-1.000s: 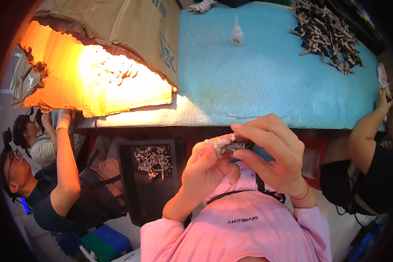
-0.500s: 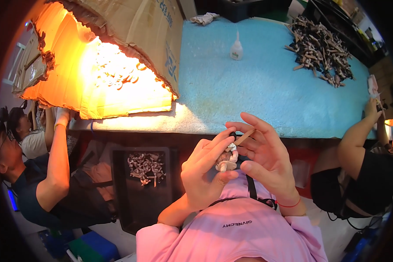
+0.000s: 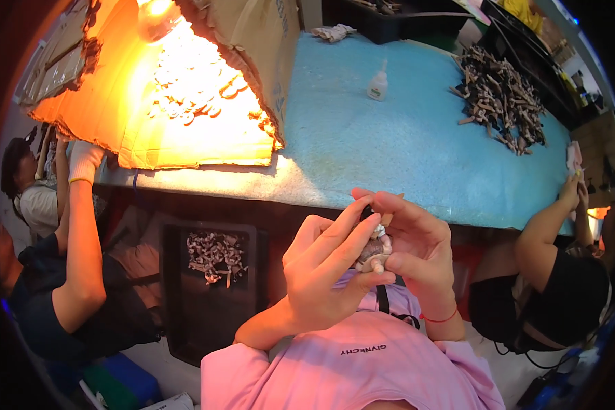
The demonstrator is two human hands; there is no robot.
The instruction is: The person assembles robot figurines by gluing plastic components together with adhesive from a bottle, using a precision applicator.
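Note:
Close in front of my chest, both hands hold a small figurine (image 3: 369, 254) with a black top, a white band and a brownish-beige body. My left hand (image 3: 324, 263) has its fingers closed along the left side, the thumb under the base. From the other side, my right hand (image 3: 420, 249) curls round it, its thumb pressing near the lower part. A flat tan piece (image 3: 387, 219) shows between the right fingers at the top. Fingers hide much of the figurine.
A white nozzle bottle (image 3: 377, 83) stands on the blue tabletop (image 3: 342, 150). A pile of dark and beige pieces (image 3: 502, 99) lies at far right. At left are a brightly lit cardboard box (image 3: 266, 61) and a black tray (image 3: 184, 321) of small figures. Co-workers flank me.
My right hand has closed in on the figurine, its thumb now against it. Both hands and the figurine sit slightly farther right in view. The view itself has shifted a little.

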